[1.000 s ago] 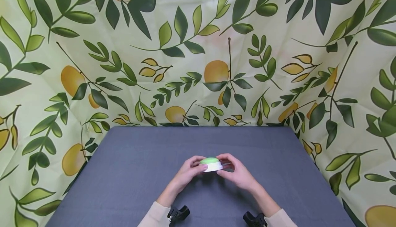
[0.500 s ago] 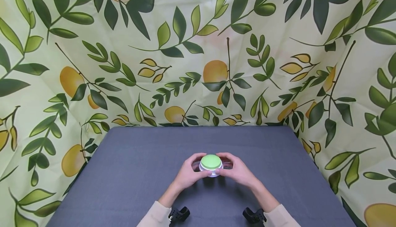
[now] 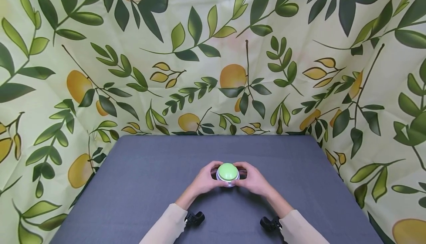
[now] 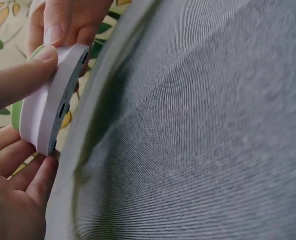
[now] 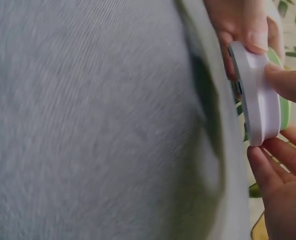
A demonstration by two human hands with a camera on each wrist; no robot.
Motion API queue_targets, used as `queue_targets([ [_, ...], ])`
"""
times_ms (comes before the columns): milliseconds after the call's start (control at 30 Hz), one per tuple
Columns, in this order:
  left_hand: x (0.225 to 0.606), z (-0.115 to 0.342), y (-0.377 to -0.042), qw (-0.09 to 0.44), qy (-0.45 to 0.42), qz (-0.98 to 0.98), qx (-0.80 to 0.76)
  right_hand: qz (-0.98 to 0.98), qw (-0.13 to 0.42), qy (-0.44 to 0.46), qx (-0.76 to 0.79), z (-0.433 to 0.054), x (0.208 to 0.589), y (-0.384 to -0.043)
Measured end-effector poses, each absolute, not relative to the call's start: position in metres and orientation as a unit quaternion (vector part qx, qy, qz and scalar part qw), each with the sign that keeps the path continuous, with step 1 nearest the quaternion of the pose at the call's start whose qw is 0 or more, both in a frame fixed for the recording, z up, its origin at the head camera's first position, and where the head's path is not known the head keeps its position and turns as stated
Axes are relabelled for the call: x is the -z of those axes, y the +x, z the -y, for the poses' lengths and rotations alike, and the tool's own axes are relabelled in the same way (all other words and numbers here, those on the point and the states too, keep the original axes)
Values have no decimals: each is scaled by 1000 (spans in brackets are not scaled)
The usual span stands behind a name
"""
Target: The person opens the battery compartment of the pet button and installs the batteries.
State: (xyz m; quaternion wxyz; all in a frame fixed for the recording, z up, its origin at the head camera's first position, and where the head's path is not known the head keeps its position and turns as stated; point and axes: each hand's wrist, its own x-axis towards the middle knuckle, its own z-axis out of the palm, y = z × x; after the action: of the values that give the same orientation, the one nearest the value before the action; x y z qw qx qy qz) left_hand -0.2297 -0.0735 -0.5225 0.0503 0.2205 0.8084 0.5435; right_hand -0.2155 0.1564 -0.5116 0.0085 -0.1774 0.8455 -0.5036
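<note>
A round push button (image 3: 227, 171) with a green domed top and a white base is held up between both hands, near the middle of the head view. My left hand (image 3: 207, 180) grips its left side, thumb at the front and fingers behind. On the opposite side my right hand (image 3: 254, 180) grips it the same way. In the left wrist view the white rim of the push button (image 4: 50, 102) is seen edge-on, with dark slots on its grey underside. The right wrist view also shows the push button (image 5: 262, 100) edge-on, apart from the table surface.
A dark grey cloth-covered table (image 3: 159, 159) spreads beneath the hands. Behind and at both sides hangs a cream curtain (image 3: 203, 88) printed with leaves and fruit. Black wrist cameras (image 3: 195, 219) sit beside the light sleeves (image 3: 168, 223).
The push button has turned from a side-on tilt to show its green top toward the head camera. Both hands have shifted slightly farther forward, and the right hand has closed onto its side.
</note>
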Motion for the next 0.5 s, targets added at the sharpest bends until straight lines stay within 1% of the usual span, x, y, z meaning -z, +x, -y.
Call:
queue_targets([
  [200,528,68,-238,61,215,-831,-510,-847,4,-179,501,-158,526,-227],
  [500,534,67,-241,53,219,-855,-467,-858,13,-176,482,-156,534,-231],
])
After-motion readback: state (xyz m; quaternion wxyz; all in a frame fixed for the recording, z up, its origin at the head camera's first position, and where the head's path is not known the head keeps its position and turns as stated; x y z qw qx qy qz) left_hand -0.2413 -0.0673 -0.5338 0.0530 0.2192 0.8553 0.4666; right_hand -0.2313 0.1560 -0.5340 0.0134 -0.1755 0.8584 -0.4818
